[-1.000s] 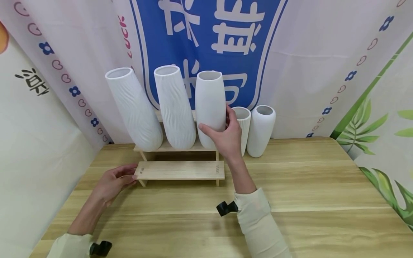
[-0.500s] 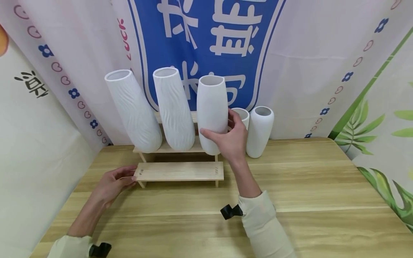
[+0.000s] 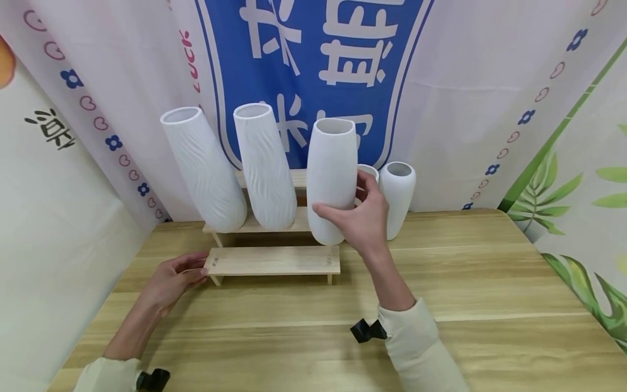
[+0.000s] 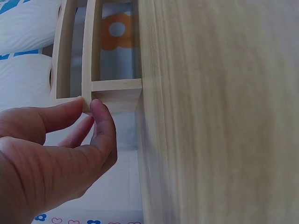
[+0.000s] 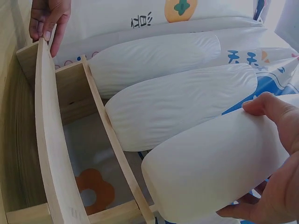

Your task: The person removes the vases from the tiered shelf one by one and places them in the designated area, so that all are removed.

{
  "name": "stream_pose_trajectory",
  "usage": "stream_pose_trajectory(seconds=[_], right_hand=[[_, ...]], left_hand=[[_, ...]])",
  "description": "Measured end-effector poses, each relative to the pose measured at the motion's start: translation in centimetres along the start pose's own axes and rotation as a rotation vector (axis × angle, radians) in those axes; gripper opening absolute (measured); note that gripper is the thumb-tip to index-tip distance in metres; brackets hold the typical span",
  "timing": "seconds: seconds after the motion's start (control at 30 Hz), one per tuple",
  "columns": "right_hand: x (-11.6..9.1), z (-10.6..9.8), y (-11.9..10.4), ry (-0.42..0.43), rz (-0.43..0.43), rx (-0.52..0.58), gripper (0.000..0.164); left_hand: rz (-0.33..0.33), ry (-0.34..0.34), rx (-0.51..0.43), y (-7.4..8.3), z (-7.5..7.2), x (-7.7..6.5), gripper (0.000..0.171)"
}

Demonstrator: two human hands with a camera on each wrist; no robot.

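Observation:
My right hand [image 3: 360,218] grips a smooth white vase [image 3: 331,174] round its lower half, thumb in front and fingers behind. The vase's base overlaps the right end of the wooden stepped stand [image 3: 274,260] in the head view. At the stand's left end, my left hand [image 3: 168,280] pinches the bottom step's board between thumb and fingertips, as the left wrist view shows. Two tall white vases with wavy ridges stand on the middle step: a left wavy vase [image 3: 208,174] and a right wavy vase [image 3: 266,169]. The right wrist view shows the held vase [image 5: 210,163] beside them.
Behind my right hand stand a ribbed white vase [image 3: 369,171], mostly hidden, and a shorter smooth white vase [image 3: 399,190]. The wooden table [image 3: 490,272] ends at a printed cloth backdrop [image 3: 465,136] behind and at the sides.
My right hand has drawn the smooth vase to the right and toward me, off its place beside the wavy vases. The left hand stays at the stand's end.

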State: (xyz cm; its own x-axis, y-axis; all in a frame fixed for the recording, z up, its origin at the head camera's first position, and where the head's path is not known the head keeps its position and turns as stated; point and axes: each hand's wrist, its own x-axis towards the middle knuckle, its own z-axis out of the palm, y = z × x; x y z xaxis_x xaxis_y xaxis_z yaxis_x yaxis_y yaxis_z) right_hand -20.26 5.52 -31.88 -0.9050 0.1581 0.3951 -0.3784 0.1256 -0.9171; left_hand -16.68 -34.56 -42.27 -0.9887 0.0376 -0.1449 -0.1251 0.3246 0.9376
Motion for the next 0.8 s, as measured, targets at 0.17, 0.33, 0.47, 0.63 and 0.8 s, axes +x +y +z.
stream_pose_trajectory(seconds=[0.17,0.33,0.47,0.63,0.8], right_hand=[[-0.4,-1.3,-0.4,-0.006,-0.021,-0.001,0.087],[-0.4,-2.7,-0.5,0.000,-0.013,-0.018,0.087],[-0.2,-3.6,-0.3,0.000,-0.007,-0.008,0.085],[-0.1,-4.7,0.1,-0.002,0.009,-0.007,0.086],[-0.1,-5.8,0.1,0.001,0.022,-0.033,0.088]], left_hand=[[0.005,0.003,0.000,0.1,0.0,0.1,0.056],[0.008,0.001,-0.003,0.1,-0.1,0.1,0.057],[0.010,-0.004,-0.004,0.0,-0.1,0.0,0.057],[0.017,-0.009,-0.008,-0.2,-0.1,0.0,0.057],[0.013,-0.007,-0.012,-0.2,0.0,0.1,0.058]])
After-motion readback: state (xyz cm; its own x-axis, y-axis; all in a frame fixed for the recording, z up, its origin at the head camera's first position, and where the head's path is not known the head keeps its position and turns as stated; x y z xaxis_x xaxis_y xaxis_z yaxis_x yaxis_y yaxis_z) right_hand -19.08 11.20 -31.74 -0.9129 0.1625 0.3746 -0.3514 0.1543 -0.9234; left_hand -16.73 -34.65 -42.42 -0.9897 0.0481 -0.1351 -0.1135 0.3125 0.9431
